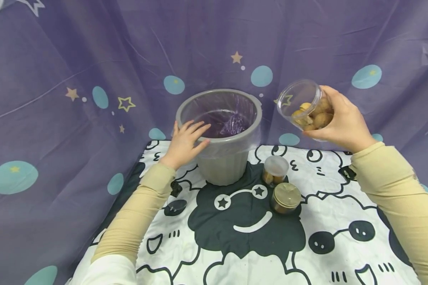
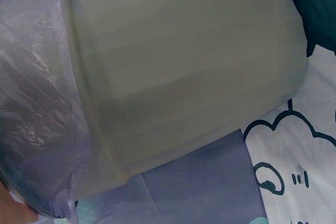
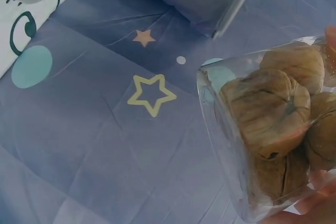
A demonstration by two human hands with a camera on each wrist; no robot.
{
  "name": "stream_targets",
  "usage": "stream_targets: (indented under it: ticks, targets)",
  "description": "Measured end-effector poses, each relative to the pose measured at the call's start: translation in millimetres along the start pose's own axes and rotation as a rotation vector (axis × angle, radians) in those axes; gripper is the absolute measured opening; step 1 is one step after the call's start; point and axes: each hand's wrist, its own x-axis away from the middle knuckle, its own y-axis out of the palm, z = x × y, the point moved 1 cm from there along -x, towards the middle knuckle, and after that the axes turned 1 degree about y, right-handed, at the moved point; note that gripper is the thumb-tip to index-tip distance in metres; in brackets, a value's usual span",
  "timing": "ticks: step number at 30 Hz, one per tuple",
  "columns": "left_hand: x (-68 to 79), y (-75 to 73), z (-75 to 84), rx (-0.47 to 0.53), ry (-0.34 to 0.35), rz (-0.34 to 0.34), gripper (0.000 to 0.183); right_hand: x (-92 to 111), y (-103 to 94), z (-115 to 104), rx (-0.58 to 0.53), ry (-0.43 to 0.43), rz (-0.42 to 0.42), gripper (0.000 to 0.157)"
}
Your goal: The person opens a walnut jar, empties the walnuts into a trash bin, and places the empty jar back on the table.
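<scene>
My right hand (image 1: pixel 347 118) grips a clear plastic jar (image 1: pixel 301 99) in the air, tilted with its open mouth facing left toward the bin. Wrinkled brown and yellowish lumps (image 3: pixel 270 114), perhaps walnuts or dried fruit, sit inside the jar. A grey trash bin (image 1: pixel 222 166) stands upright on the cloth, lined with a thin purple plastic bag (image 2: pixel 39 87) folded over its rim. Spread, nearly straight fingers of my left hand (image 1: pixel 185 144) rest over the bin's near-left rim. In the left wrist view, only a small part of that hand shows.
Right of the bin stand a small lidded jar (image 1: pixel 276 168) with brown contents and a gold-lidded container (image 1: pixel 287 196). Beneath them lies a black-and-white cartoon cloth (image 1: pixel 256 269). A purple curtain (image 1: pixel 207 35) with stars and ovals hangs behind and to the left.
</scene>
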Motion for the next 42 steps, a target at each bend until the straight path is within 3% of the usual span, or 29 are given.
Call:
stream_targets:
  ticks: [14,21,28,35,42]
  targets:
    - [0.5,3.3,-0.3,0.013,0.017,0.035,0.051,-32,14.0,-11,0.111,0.033,-0.099,0.106]
    - [1.2,2.5,0.4,0.022,0.011,0.037,0.051,-46,24.3,-21,0.202,-0.028,-0.156,0.105]
    - [2.8,3.2,-1.4,0.035,0.030,0.057,0.057,-56,34.5,-29,0.242,-0.037,-0.192,0.103]
    - [2.7,5.0,-1.9,0.048,0.028,0.077,0.072,-61,47.2,-34,0.280,-0.094,-0.200,0.100]
    - [2.3,5.7,-1.3,0.047,0.023,0.093,0.073,-62,60.6,-38,0.342,-0.158,-0.225,0.099]
